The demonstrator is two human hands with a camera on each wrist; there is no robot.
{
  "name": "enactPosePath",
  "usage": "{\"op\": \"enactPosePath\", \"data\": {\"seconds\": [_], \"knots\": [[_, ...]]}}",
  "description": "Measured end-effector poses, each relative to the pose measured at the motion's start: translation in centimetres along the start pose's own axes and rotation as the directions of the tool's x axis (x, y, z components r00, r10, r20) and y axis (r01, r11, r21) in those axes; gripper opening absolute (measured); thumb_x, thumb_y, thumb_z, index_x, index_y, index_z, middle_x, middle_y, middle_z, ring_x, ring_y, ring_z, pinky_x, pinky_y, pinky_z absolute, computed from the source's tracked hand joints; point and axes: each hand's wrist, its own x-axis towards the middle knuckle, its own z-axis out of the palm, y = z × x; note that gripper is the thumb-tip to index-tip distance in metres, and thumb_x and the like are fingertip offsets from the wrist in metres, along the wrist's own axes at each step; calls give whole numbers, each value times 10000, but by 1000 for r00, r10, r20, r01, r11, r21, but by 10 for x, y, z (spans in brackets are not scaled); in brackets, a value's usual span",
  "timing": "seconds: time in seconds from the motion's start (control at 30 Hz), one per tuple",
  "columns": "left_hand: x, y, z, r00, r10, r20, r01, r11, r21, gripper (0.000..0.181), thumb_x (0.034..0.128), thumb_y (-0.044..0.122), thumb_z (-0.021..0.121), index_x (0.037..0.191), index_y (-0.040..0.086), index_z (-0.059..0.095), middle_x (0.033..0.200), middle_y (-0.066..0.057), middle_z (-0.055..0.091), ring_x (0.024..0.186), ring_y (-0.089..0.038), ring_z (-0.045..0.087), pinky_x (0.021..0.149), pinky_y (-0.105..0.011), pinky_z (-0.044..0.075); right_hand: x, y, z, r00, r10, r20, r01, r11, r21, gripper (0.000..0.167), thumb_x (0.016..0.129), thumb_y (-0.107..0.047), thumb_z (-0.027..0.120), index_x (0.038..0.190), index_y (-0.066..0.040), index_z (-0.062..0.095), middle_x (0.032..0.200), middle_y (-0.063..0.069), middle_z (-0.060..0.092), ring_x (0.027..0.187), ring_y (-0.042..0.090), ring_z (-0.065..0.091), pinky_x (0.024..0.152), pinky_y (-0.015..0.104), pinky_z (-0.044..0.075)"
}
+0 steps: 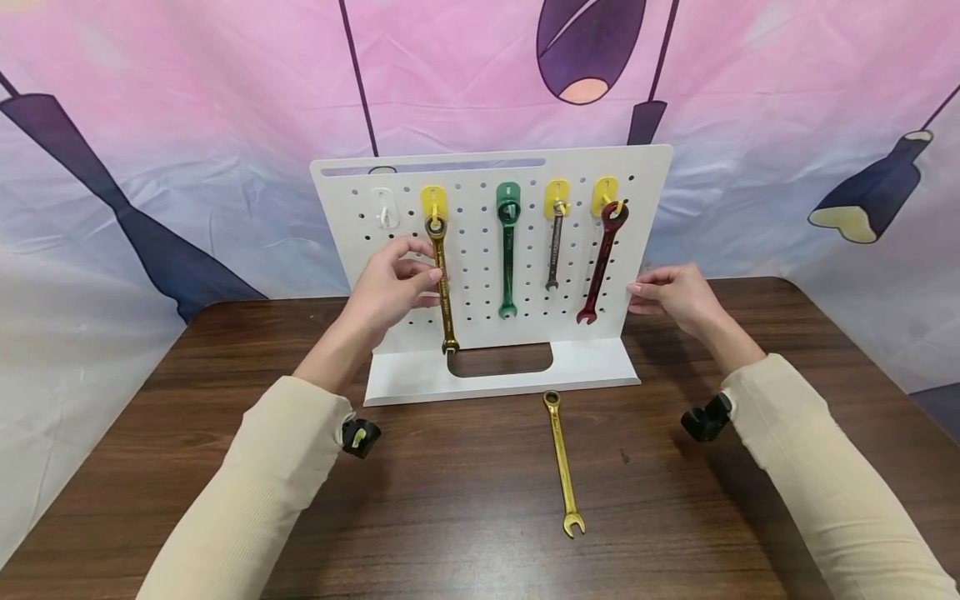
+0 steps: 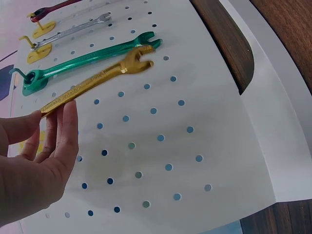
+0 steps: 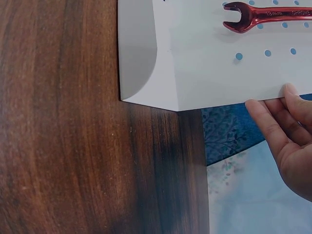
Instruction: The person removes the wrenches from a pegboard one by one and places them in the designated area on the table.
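Observation:
With thumb and fingers my left hand (image 1: 382,292) pinches a dark gold combination wrench (image 1: 444,292). Its ring end is at a yellow hook (image 1: 433,200) on the white pegboard (image 1: 480,333); the open jaw end points down. In the left wrist view the wrench (image 2: 85,90) stands off the board. My right hand (image 1: 678,296) grips the board's right edge, thumb on the front. A green wrench (image 1: 507,262), a small silver wrench (image 1: 555,250) and a red wrench (image 1: 602,267) hang from other hooks.
On the brown table (image 1: 465,500), before the board, lies a yellow-gold wrench (image 1: 562,467). A white hook (image 1: 385,208) at the board's upper left bears nothing. Behind the table hangs a patterned cloth (image 1: 247,167).

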Motion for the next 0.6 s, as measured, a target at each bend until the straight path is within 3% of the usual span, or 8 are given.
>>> {"op": "enactPosePath", "data": {"seconds": [0.27,0.6], "knots": [[-5,5,1,1000,17,17,-17,1000,-11,182,919,-18,495,1091,-23,434,1002,-208,580,861,-241,596,740,-319,568,2,0,-1,1000,5,10,-6,998,61,150,876,18,571,960,138,606,897,104,559,754,149,640,836,442,518],[-11,13,1,1000,21,21,-21,999,-30,194,916,-26,496,1099,-36,436,1037,-242,581,819,-222,603,730,-322,571,2,0,-1,1000,7,10,-8,999,52,172,874,10,577,974,148,600,911,117,552,754,149,642,826,428,527]]}}
